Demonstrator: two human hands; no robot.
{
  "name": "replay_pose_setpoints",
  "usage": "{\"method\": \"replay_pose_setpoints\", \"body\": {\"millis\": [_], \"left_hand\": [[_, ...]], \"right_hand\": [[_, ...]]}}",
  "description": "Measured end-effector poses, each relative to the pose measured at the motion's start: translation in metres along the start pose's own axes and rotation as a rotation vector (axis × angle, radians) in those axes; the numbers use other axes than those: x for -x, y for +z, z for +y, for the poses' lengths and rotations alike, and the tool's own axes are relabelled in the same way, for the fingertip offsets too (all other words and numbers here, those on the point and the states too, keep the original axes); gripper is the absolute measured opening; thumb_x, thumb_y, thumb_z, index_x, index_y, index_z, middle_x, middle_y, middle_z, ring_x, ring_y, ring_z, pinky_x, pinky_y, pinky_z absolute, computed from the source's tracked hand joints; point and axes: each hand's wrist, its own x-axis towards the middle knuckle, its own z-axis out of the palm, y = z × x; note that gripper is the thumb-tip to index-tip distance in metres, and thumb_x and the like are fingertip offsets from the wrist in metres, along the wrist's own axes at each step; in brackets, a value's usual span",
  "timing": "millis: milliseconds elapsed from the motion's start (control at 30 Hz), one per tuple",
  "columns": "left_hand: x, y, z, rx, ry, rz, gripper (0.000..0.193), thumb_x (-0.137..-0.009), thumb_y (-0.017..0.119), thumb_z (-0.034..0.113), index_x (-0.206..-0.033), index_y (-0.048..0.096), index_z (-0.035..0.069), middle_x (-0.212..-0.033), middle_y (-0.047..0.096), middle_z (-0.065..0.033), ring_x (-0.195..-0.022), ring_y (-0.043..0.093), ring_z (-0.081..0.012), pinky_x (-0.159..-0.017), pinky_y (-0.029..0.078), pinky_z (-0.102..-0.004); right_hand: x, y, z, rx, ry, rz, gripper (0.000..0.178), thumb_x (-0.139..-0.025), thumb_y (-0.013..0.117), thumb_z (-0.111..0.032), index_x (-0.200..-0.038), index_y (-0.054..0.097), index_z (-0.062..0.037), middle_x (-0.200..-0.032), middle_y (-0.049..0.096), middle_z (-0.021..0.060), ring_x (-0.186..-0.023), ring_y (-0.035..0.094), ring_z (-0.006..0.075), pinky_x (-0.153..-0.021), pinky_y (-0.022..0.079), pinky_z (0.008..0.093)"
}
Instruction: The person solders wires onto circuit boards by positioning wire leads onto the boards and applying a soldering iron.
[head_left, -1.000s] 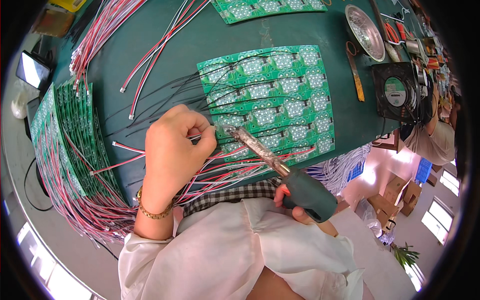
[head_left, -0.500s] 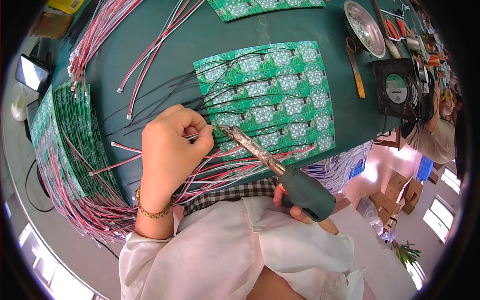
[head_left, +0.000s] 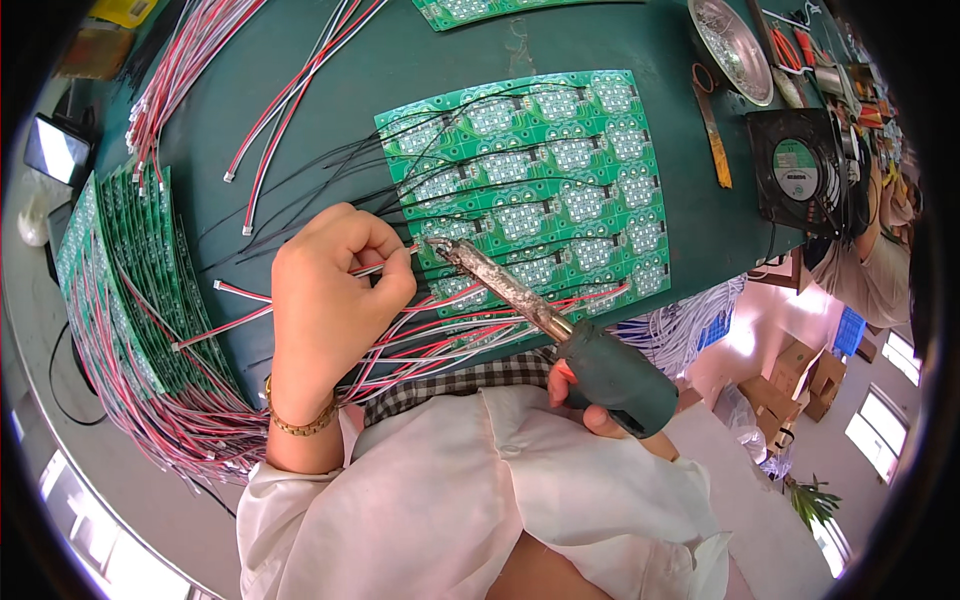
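Observation:
A panel of green circuit boards lies on the table in front of me, with thin black wires running across it and off its left edge. Between thumb and forefinger, my left hand pinches a red-and-white wire whose end meets the panel's left edge. My right hand, mostly hidden behind the handle, grips a soldering iron with a dark green handle. Its tip touches or hovers just over the panel beside the wire's end; I cannot tell which. More red and white wires lie along the panel's near side.
Wired green boards stand stacked at left. Loose connector wires lie at far left. On the right are a metal bowl, scissors and a black fan. Part of another person shows beyond.
The view has shifted slightly, moving the panel up and left in it. My left hand sits a little nearer me relative to the panel, still pinching the wire. The iron's tip stays by the panel's left edge.

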Motion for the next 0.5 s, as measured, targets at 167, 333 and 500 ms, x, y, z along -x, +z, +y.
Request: {"method": "replay_pose_setpoints", "body": {"millis": [167,333,500], "left_hand": [[0.0,0.002,-0.002,-0.035,0.017,0.045,0.01,-0.062,0.065,0.0,-0.063,0.055,0.002,-0.06,0.05,-0.0046,-0.05,0.047,-0.0134,-0.047,0.037,-0.0258],[0.0,0.002,0.001,-0.057,-0.008,0.043,0.011,-0.062,0.064,-0.003,-0.063,0.053,0.0,-0.06,0.048,-0.0039,-0.052,0.043,-0.0113,-0.048,0.035,-0.0242],[0.001,0.004,0.001,-0.041,0.011,0.044,0.011,-0.062,0.062,-0.006,-0.063,0.052,-0.001,-0.061,0.048,-0.0029,-0.053,0.04,-0.0092,-0.05,0.034,-0.0221]], "right_hand": [[0.001,-0.002,0.006,-0.063,0.087,-0.052,0.067,-0.078,0.049,-0.066,-0.093,0.049,0.0002,-0.084,0.054,0.0081,-0.075,0.054,0.0157,-0.066,0.045,0.0277],[0.002,0.003,0.003,-0.071,0.133,0.039,0.068,-0.077,0.05,-0.067,-0.092,0.05,-0.0002,-0.081,0.055,0.0072,-0.072,0.054,0.0147,-0.063,0.045,0.028],[-0.005,0.001,0.001,-0.035,0.026,0.022,0.067,-0.077,0.051,-0.065,-0.092,0.05,-0.0006,-0.08,0.056,0.0068,-0.069,0.054,0.0145,-0.061,0.044,0.0275]]}}
